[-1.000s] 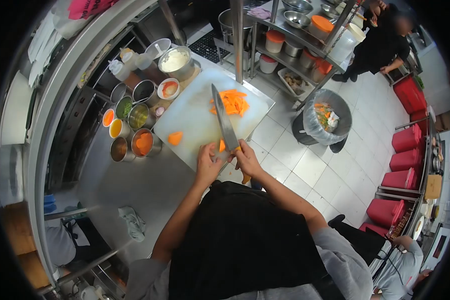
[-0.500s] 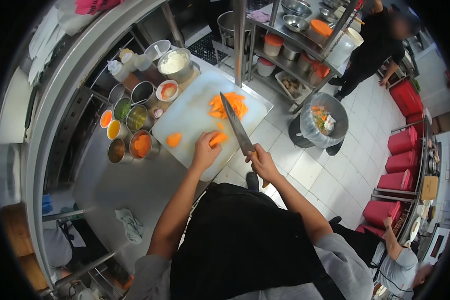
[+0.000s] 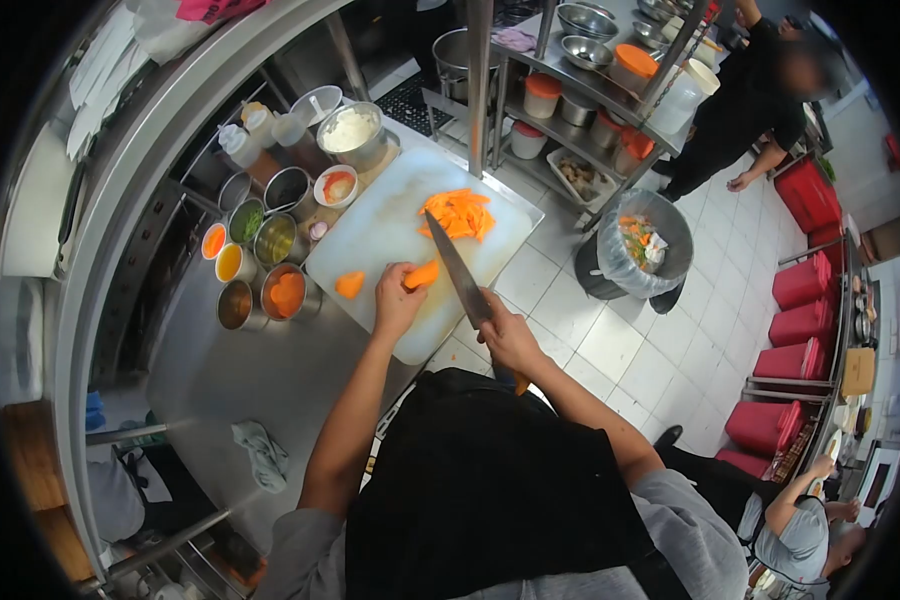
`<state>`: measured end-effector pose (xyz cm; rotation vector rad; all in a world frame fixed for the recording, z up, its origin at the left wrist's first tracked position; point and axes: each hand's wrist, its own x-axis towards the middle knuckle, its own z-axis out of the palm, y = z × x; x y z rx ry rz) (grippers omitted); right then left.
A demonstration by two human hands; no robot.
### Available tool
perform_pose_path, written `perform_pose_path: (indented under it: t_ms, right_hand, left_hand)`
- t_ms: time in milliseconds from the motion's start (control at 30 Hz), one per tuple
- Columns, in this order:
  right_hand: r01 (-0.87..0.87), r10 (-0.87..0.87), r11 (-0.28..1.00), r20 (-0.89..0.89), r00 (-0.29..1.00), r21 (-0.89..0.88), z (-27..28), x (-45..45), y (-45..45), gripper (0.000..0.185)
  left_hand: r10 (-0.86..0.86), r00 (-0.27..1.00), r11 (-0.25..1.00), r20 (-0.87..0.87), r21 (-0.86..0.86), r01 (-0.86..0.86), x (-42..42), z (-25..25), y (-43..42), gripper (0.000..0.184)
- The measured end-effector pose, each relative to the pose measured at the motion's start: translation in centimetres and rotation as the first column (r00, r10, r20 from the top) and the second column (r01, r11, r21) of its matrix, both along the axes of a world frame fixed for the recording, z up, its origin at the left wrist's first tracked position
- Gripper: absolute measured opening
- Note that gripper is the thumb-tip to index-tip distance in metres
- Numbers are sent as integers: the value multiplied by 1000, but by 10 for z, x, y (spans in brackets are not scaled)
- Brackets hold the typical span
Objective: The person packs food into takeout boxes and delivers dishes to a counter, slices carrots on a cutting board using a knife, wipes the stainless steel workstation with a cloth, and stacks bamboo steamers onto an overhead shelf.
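My left hand (image 3: 398, 300) is closed on an orange carrot piece (image 3: 421, 275) over the white cutting board (image 3: 370, 235). In my right hand (image 3: 508, 335) is the handle of a long knife (image 3: 455, 265); its blade points up and left, just right of the held piece, with the tip at the pile of cut orange strips (image 3: 457, 215). A second orange piece (image 3: 349, 285) lies on the board, left of my left hand. Left of the board, a metal container (image 3: 290, 292) holds more orange pieces.
Sauce bottles (image 3: 238, 145) and a bowl of white food (image 3: 350, 130) stand behind several small containers. A lined waste bin (image 3: 645, 245) stands on the floor at right, near a shelf (image 3: 560, 120). One person (image 3: 745, 110) stands beyond it; another (image 3: 795, 530) is at lower right.
My left hand and its orange piece have shifted left. The knife has moved down and left from over the strips. The person at upper right has moved slightly.
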<state>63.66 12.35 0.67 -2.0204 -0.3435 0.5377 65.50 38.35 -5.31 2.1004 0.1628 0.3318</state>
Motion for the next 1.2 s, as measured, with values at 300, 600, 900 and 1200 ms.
perform_pose_path:
  t_ms: [300, 600, 900, 1200]
  right_hand:
    - [-118, 122, 983, 23, 992, -138, 22, 2, 1, 64]
    - [-127, 134, 984, 45, 990, -122, 33, 2, -3, 62]
    - [-174, 185, 956, 26, 982, -236, 44, -2, -3, 62]
    - [-178, 207, 938, 66, 976, -296, 46, 1, 4, 60]
  left_hand:
    - [9, 999, 993, 44, -119, -4, -10, 21, -13, 29]
    - [2, 992, 988, 127, -151, 17, -12, 12, -14, 30]
    - [38, 988, 972, 150, -236, -2, -13, -1, -15, 32]
    - [37, 989, 964, 143, -265, 3, -12, -3, -13, 35]
